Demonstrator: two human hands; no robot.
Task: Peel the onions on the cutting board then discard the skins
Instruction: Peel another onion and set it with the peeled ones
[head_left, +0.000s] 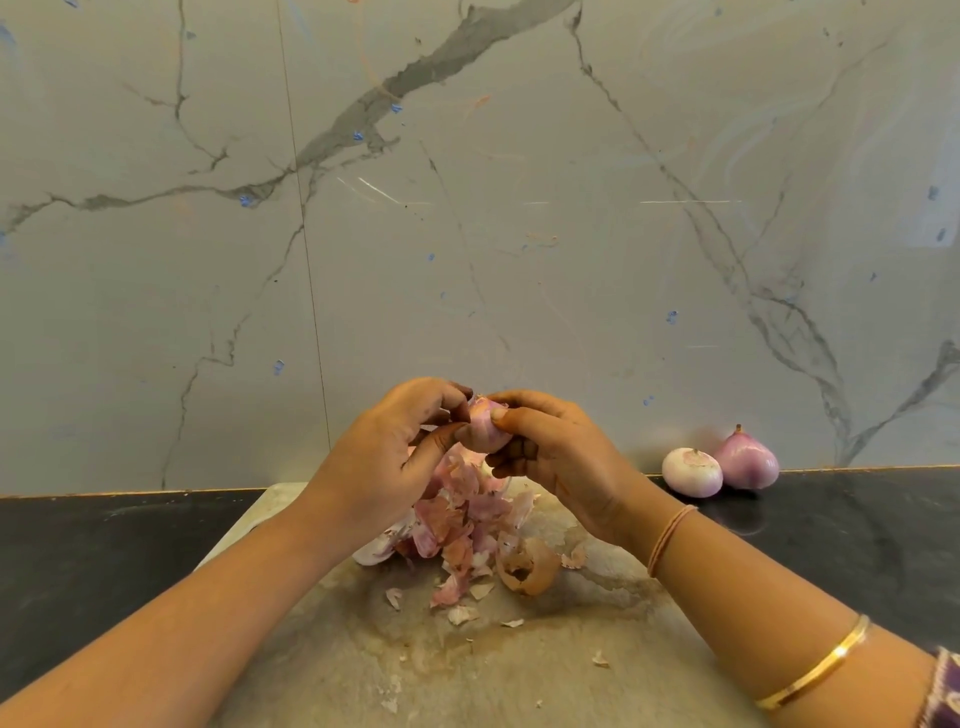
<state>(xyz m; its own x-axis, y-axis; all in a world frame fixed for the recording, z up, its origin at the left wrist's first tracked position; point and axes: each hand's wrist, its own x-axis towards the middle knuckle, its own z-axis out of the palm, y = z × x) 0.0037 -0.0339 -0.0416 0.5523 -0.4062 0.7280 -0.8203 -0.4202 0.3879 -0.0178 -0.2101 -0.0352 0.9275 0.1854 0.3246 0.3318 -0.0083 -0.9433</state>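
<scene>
I hold a small pinkish onion (484, 427) in the air above the cutting board (519, 654). My right hand (556, 457) grips it from the right with thumb on top. My left hand (395, 457) pinches at its skin from the left. Beneath my hands lies a heap of pink and brown onion skins (462, 525), with a curled brown skin shell (527, 569) at its right edge. Part of a pale onion (371, 552) shows under my left wrist. Small skin scraps (462, 613) are scattered nearer to me on the board.
Two peeled onions stand on the black counter (104, 551) at the back right, a whitish one (692, 472) and a purple one (748, 460) touching the marble wall (467, 208). The board is stained and worn.
</scene>
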